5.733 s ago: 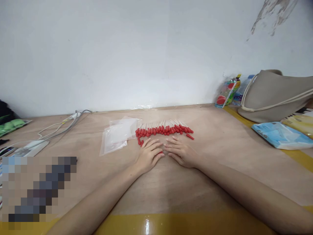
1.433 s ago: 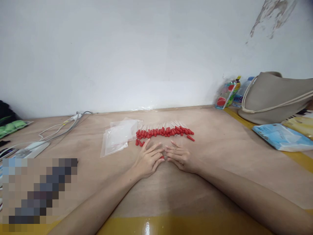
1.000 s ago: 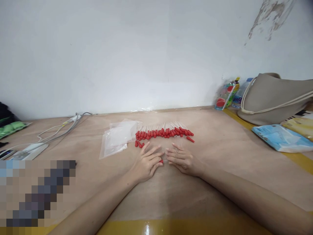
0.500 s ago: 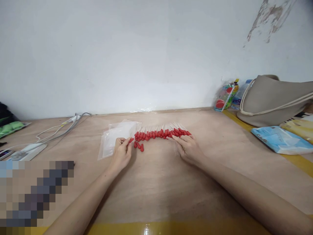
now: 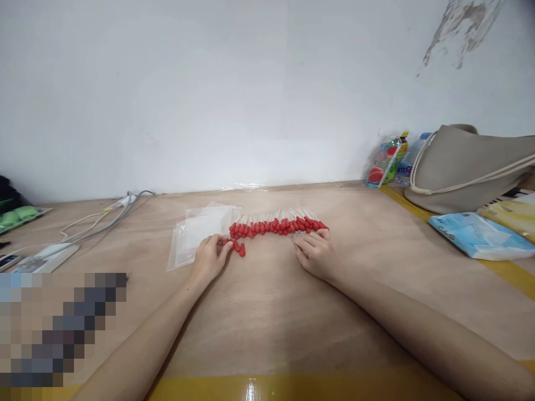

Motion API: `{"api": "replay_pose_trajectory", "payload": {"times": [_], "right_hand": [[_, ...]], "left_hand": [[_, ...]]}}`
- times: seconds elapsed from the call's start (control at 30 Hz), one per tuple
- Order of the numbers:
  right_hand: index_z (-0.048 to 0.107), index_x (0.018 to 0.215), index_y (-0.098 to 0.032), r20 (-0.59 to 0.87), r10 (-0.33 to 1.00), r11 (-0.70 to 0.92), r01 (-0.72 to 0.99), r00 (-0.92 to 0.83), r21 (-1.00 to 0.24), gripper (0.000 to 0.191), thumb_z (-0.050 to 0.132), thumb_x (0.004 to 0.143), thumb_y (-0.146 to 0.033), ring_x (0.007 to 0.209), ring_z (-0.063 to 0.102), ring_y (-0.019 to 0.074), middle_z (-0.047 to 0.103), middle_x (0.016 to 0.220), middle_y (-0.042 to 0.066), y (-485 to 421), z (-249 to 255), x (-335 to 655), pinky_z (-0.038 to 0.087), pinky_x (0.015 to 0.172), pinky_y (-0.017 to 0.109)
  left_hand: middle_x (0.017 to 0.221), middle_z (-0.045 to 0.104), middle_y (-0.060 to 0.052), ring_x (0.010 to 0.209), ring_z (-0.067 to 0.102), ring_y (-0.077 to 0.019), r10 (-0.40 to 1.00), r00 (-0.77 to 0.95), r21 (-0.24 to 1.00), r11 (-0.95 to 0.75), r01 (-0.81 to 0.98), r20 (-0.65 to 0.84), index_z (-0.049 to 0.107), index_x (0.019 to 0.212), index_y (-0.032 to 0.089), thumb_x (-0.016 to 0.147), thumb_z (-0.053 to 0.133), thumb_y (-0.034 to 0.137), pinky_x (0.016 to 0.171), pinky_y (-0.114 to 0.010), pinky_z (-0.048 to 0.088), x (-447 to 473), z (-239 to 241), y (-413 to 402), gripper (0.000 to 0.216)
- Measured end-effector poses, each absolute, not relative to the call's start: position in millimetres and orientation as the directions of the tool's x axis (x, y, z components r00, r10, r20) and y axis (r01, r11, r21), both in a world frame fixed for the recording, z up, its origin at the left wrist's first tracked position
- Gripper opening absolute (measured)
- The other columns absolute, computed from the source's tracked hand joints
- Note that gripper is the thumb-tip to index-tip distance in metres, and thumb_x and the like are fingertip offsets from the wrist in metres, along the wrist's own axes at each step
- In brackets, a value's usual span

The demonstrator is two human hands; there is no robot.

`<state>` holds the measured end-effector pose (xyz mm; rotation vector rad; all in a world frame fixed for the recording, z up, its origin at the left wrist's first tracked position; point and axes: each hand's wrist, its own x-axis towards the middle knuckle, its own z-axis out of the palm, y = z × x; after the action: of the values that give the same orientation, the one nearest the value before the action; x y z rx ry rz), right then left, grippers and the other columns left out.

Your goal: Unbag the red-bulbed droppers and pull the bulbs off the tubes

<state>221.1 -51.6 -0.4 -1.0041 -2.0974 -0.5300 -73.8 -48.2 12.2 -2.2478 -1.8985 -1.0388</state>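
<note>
A long row of droppers with red bulbs (image 5: 276, 225) lies across the table, pale thin stems pointing toward the wall. Several more red bulbs (image 5: 242, 250) lie in front of its left end. My left hand (image 5: 210, 257) is at these, thumb and fingers closed on a red-bulbed dropper, its stem mostly hidden. By the row's right end, my right hand (image 5: 318, 253) rests low with curled fingers. Thin clear tubes (image 5: 296, 237) stick out from under its fingertips; how many is unclear. Clear plastic bags (image 5: 184, 245) lie flat, overlapping, beside my left hand.
Cables (image 5: 108, 223) and a white power strip (image 5: 54, 258) lie to the left. At right are wrapped bottles (image 5: 384, 161), a grey bag (image 5: 472, 167) with cord and a blue tissue pack (image 5: 480, 235). Yellow tape (image 5: 259, 388) runs along the front edge.
My left hand has lowered the dropper it held to the loose red bulbs. My right hand's fingers have curled in over the thin tubes near the row's right end.
</note>
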Motion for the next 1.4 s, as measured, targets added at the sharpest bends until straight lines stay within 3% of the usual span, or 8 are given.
{"api": "replay_pose_trajectory", "payload": {"times": [0.17, 0.4, 0.73, 0.97, 1.1, 1.2, 1.3, 1.4], "right_hand": [[0.061, 0.072, -0.016, 0.719, 0.522, 0.583, 0.807, -0.458, 0.091, 0.019, 0.044, 0.081, -0.014, 0.067, 0.048, 0.0151, 0.058, 0.065, 0.004, -54, 0, 218, 0.026, 0.073, 0.033], [0.060, 0.070, -0.017, 0.660, 0.631, 0.589, 0.806, -0.409, -0.063, 0.023, 0.050, 0.081, -0.036, 0.069, 0.050, 0.0154, 0.057, 0.067, 0.003, -52, -6, 215, 0.026, 0.075, 0.034], [0.060, 0.070, -0.017, 0.617, 0.661, 0.585, 0.808, -0.428, -0.065, 0.029, 0.052, 0.079, -0.043, 0.074, 0.050, 0.0165, 0.058, 0.074, 0.004, -54, -4, 215, 0.027, 0.076, 0.035], [0.063, 0.089, -0.019, 0.710, 0.617, 0.603, 0.784, -0.341, -0.147, 0.022, 0.054, 0.079, -0.037, 0.076, 0.052, 0.0165, 0.059, 0.078, 0.004, -57, -5, 223, 0.028, 0.078, 0.035], [0.058, 0.106, -0.018, 0.787, 0.545, 0.627, 0.763, -0.288, -0.155, 0.031, 0.053, 0.080, -0.034, 0.090, 0.054, 0.0200, 0.060, 0.098, 0.010, -60, 1, 228, 0.031, 0.082, 0.037], [0.049, 0.121, -0.017, 0.783, 0.493, 0.685, 0.724, -0.379, -0.080, 0.048, 0.054, 0.079, -0.041, 0.109, 0.049, 0.0248, 0.053, 0.119, 0.014, -62, 6, 228, 0.031, 0.090, 0.041], [0.044, 0.126, -0.021, 0.699, 0.450, 0.766, 0.642, -0.556, 0.017, 0.050, 0.051, 0.081, -0.043, 0.120, 0.040, 0.0260, 0.048, 0.128, 0.011, -63, 8, 225, 0.026, 0.099, 0.047], [0.050, 0.120, -0.022, 0.638, 0.415, 0.809, 0.584, -0.649, 0.066, 0.039, 0.047, 0.085, -0.039, 0.123, 0.038, 0.0243, 0.050, 0.127, 0.007, -64, 5, 223, 0.021, 0.103, 0.050]], "left_hand": [[0.077, 0.057, -0.005, 0.078, 0.051, -0.0204, 0.744, 0.084, 0.235, -0.313, 0.920, 0.663, 0.058, 0.079, 0.019, 0.081, 0.049, 0.035, 0.074, -0.034, 0.041, -61, 22, -55, 0.019], [0.092, 0.057, -0.007, 0.090, 0.047, -0.0262, 0.727, 0.087, 0.112, -0.221, 0.969, 0.681, 0.062, 0.085, 0.021, 0.076, 0.056, 0.036, 0.075, -0.039, 0.036, -41, 32, -38, 0.019], [0.099, 0.056, -0.008, 0.097, 0.044, -0.0286, 0.739, 0.076, 0.143, -0.229, 0.963, 0.669, 0.064, 0.073, 0.021, 0.077, 0.055, 0.038, 0.078, -0.043, 0.034, -37, 28, -15, 0.020], [0.097, 0.058, -0.007, 0.096, 0.048, -0.0248, 0.612, -0.013, 0.242, -0.294, 0.925, 0.791, 0.063, 0.078, 0.020, 0.079, 0.055, 0.033, 0.083, -0.041, 0.036, -29, 27, -34, 0.016], [0.091, 0.061, -0.005, 0.091, 0.054, -0.0192, 0.602, 0.187, 0.258, -0.574, 0.777, 0.776, 0.059, 0.085, 0.019, 0.082, 0.052, 0.025, 0.083, -0.037, 0.041, -25, 19, -59, 0.010], [0.089, 0.061, -0.005, 0.088, 0.057, -0.0152, 0.586, 0.429, 0.289, -0.763, 0.579, 0.688, 0.056, 0.091, 0.018, 0.085, 0.048, 0.019, 0.078, -0.030, 0.046, -21, 11, -73, 0.010], [0.090, 0.060, -0.006, 0.087, 0.057, -0.0131, 0.559, 0.506, 0.313, -0.813, 0.491, 0.657, 0.055, 0.092, 0.018, 0.085, 0.047, 0.014, 0.076, -0.026, 0.048, -16, 6, -79, 0.011], [0.092, 0.060, -0.006, 0.085, 0.058, -0.0121, 0.551, 0.510, 0.324, -0.822, 0.468, 0.661, 0.055, 0.089, 0.018, 0.085, 0.046, 0.013, 0.074, -0.025, 0.049, -14, 5, -80, 0.010]]}}
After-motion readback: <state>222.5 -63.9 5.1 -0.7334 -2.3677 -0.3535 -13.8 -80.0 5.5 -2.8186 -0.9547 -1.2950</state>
